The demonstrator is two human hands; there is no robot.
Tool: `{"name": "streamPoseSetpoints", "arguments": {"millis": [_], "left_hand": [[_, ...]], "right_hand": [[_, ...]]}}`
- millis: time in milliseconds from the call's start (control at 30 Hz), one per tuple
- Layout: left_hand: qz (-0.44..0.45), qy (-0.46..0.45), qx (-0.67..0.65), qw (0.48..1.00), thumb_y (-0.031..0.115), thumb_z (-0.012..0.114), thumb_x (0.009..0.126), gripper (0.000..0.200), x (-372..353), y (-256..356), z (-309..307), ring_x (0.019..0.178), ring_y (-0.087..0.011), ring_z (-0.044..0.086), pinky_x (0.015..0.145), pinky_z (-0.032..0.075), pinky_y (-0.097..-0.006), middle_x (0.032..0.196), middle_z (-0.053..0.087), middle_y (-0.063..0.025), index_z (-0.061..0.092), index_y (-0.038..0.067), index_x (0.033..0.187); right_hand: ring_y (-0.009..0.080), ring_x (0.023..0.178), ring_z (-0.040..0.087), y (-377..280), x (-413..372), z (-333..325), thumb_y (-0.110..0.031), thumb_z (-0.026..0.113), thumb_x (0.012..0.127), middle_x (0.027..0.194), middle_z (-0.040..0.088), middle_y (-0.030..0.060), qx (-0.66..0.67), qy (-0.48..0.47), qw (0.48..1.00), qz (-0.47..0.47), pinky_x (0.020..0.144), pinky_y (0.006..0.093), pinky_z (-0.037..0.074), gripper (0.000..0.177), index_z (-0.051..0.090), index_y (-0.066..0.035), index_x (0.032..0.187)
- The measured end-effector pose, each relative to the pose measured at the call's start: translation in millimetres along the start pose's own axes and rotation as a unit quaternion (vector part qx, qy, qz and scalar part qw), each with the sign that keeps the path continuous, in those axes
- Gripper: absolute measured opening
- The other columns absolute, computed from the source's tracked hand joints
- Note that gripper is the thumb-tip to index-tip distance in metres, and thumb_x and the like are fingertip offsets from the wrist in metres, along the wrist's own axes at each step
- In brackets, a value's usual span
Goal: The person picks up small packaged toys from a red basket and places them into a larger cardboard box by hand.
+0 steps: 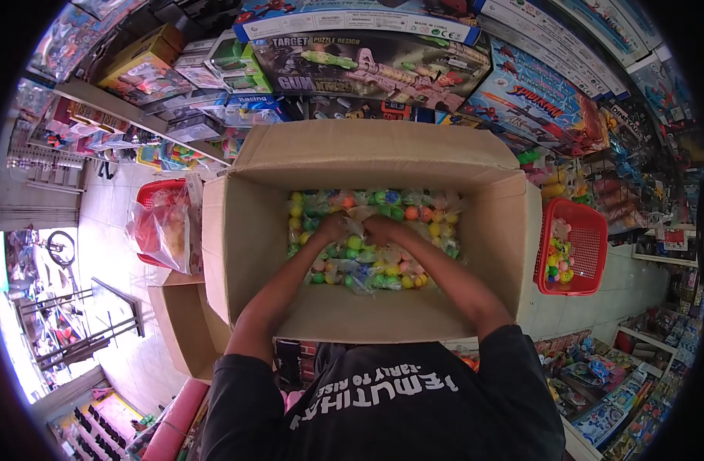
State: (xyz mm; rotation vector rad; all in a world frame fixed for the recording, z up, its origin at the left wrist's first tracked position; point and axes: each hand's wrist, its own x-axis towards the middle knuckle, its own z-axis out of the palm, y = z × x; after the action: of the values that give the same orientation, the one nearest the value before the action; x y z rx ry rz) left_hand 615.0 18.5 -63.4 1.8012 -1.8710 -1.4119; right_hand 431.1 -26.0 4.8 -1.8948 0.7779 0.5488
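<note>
A large open cardboard box [375,319] stands in front of me, its flaps folded outward. Bagged small balls [354,244] in green, yellow, orange and blue cover its bottom. Both my arms reach down inside. My left hand [334,227] is at the middle of the balls, on clear plastic, with its fingers bent. Close to its right, my right hand [380,229] touches the same clear plastic [358,218]. The fingertips of both hands are too small and dark to make out, and a small gap separates the hands.
A red basket [597,230] with colourful balls stands at the right. Another red basket [148,192] with plastic bags is at the left, above a smaller open cardboard box [184,323]. Boxed toys [367,69] fill the shelves ahead. More packaged goods [597,376] lie at the lower right.
</note>
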Motion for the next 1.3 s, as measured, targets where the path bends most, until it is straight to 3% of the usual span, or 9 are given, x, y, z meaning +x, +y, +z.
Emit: {"name": "streamPoseSetpoints", "arguments": {"millis": [100,333,400,467,767,867,933,1200,1300], "left_hand": [[-0.023,0.042,-0.025,0.999,0.020,0.064,0.070,0.033,-7.8,2.7,3.7,0.092,-0.0305,0.059,0.080,0.046,-0.0369,0.098,0.061,-0.0165,0.059,0.005,0.099],[0.042,-0.032,0.117,0.992,0.023,0.062,0.071,0.036,-29.4,33.3,-1.4,0.094,-0.0316,0.058,0.082,0.044,-0.0389,0.101,0.059,-0.0184,0.058,0.004,0.102],[0.068,-0.031,0.117,0.990,0.024,0.060,0.072,0.038,-27.9,30.4,-0.3,0.094,-0.0321,0.057,0.082,0.044,-0.0377,0.103,0.059,-0.0177,0.057,0.003,0.104],[0.050,-0.135,0.070,0.987,0.023,0.060,0.072,0.040,-32.3,50.8,-22.3,0.099,-0.0300,0.056,0.086,0.043,-0.0367,0.107,0.057,-0.0168,0.057,0.005,0.107],[0.024,-0.203,0.110,0.973,0.007,0.050,0.075,0.040,-14.6,25.8,-22.9,0.111,-0.0269,0.049,0.094,0.038,-0.0347,0.120,0.052,-0.0122,0.056,0.009,0.114],[0.006,-0.232,0.175,0.957,0.008,0.049,0.076,0.045,-13.0,38.2,-25.7,0.112,-0.0271,0.048,0.095,0.038,-0.0353,0.123,0.050,-0.0125,0.051,0.012,0.121],[0.020,-0.233,0.198,0.952,0.010,0.048,0.078,0.046,-22.8,57.0,-30.6,0.112,-0.0276,0.049,0.094,0.038,-0.0358,0.124,0.050,-0.0129,0.048,0.011,0.123],[0.135,-0.234,0.295,0.917,0.017,0.047,0.082,0.046,-95.9,109.1,-66.7,0.107,-0.0318,0.051,0.091,0.040,-0.0378,0.121,0.051,-0.0174,0.042,0.007,0.127],[0.168,-0.164,0.193,0.953,0.023,0.047,0.086,0.043,-151.1,135.0,-97.8,0.109,-0.0319,0.050,0.092,0.040,-0.0374,0.121,0.050,-0.0187,0.043,0.006,0.126]], "right_hand": [[0.0314,0.088,0.058,6.6,8.4,15.7,-0.018,0.067,0.069,0.097,0.058,0.0163,-0.112,0.082,0.990,-0.012,0.076,0.0392,0.048,0.035,0.058,-0.001,0.098],[0.0309,0.086,0.060,8.2,16.5,38.6,-0.015,0.065,0.069,0.091,0.059,0.0142,-0.182,0.190,0.964,-0.030,0.074,0.0404,0.050,0.031,0.060,-0.006,0.098],[0.0301,0.084,0.060,16.5,25.0,45.7,-0.015,0.066,0.068,0.088,0.060,0.0131,-0.199,0.163,0.966,-0.030,0.072,0.0398,0.050,0.030,0.060,-0.006,0.097],[0.0293,0.081,0.061,15.1,22.0,43.0,-0.014,0.066,0.067,0.085,0.061,0.0120,-0.219,0.138,0.965,-0.033,0.069,0.0392,0.051,0.030,0.060,-0.006,0.096],[0.0279,0.083,0.061,22.1,-1.3,38.1,-0.015,0.067,0.066,0.086,0.061,0.0115,-0.275,0.222,0.925,-0.138,0.069,0.0392,0.050,0.030,0.061,-0.006,0.094],[0.0274,0.089,0.060,17.6,-6.2,33.1,-0.018,0.066,0.070,0.092,0.061,0.0137,-0.299,0.193,0.927,-0.120,0.073,0.0390,0.050,0.028,0.061,-0.006,0.095],[0.0308,0.088,0.059,6.5,-20.3,15.0,-0.017,0.061,0.074,0.094,0.059,0.0157,-0.222,0.041,0.972,-0.068,0.075,0.0395,0.047,0.031,0.058,-0.003,0.100],[0.0304,0.087,0.059,-61.8,-126.6,-20.0,-0.016,0.054,0.080,0.098,0.060,0.0167,-0.127,0.062,0.987,-0.071,0.076,0.0373,0.045,0.031,0.057,-0.006,0.110],[0.0292,0.088,0.058,-93.9,-170.2,-21.2,-0.017,0.054,0.082,0.095,0.060,0.0161,-0.092,0.085,0.988,-0.091,0.076,0.0364,0.045,0.030,0.057,-0.006,0.109]]}}
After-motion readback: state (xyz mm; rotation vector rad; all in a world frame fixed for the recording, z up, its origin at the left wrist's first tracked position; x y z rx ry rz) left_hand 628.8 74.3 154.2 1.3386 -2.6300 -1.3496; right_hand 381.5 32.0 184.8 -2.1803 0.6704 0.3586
